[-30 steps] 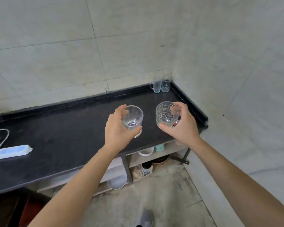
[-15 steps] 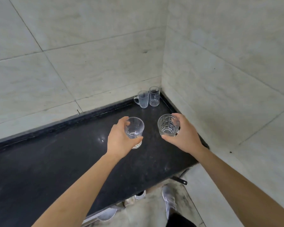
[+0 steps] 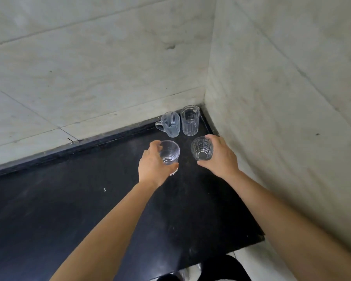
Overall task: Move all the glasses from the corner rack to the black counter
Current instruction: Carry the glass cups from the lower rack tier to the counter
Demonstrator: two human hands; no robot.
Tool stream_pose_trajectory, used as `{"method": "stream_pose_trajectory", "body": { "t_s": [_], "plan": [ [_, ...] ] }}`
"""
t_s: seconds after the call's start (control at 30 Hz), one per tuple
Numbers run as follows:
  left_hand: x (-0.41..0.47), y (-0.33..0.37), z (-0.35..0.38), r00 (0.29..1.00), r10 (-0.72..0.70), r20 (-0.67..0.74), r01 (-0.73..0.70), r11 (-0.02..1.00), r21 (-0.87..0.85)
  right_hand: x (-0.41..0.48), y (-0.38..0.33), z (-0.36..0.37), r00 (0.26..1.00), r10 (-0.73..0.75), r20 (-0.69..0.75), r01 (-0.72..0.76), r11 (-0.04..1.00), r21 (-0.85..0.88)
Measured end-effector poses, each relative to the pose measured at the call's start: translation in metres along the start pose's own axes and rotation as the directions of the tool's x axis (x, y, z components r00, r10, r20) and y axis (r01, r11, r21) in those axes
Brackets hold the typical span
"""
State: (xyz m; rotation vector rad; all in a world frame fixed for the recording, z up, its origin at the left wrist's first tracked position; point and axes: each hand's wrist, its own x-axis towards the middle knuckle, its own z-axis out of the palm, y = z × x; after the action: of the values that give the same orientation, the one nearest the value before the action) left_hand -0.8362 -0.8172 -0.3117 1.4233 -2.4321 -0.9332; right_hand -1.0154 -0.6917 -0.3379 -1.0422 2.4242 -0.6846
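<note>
My left hand [image 3: 153, 168] grips a plain clear glass [image 3: 169, 152] from its left side, low over the black counter [image 3: 69, 203]. A clear patterned glass [image 3: 202, 148] is held by my right hand [image 3: 221, 157], which wraps its right side. Both glasses are upright, a hand's width apart, close to the counter's far right corner. Just behind them in that corner stand a clear handled mug [image 3: 169, 124] and a tall ribbed glass [image 3: 189, 120], side by side. The corner rack is out of view.
Pale tiled walls [image 3: 272, 98] close the counter at the back and on the right. The counter's front edge [image 3: 231, 252] runs across the lower right, with floor and a dark shoe below it.
Both hands have carried their glasses forward and down toward the far right corner, closer to the mug and tall glass. The view has moved in over the counter.
</note>
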Motion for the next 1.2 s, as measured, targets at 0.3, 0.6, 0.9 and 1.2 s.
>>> {"method": "stream_pose_trajectory", "body": {
  "t_s": [0.3,0.6,0.9,1.2],
  "plan": [
    [0.065,-0.001,0.051,0.999,-0.022,0.027,0.022,1.000,0.021,0.064,0.006,0.024,0.998,0.032,0.051,-0.031,0.999,-0.028],
    [0.093,-0.004,0.076,1.000,-0.018,0.018,0.018,1.000,-0.012,0.091,0.020,0.030,0.995,0.032,0.098,-0.034,0.999,0.020],
    [0.103,-0.006,0.081,0.998,-0.041,0.056,0.044,0.998,-0.053,0.101,0.013,0.028,0.989,0.017,0.146,-0.015,1.000,-0.015],
    [0.077,-0.005,-0.027,0.993,0.116,-0.021,-0.112,0.985,0.132,0.087,-0.040,-0.031,0.994,-0.078,-0.070,0.078,0.997,-0.005]
  ]
}}
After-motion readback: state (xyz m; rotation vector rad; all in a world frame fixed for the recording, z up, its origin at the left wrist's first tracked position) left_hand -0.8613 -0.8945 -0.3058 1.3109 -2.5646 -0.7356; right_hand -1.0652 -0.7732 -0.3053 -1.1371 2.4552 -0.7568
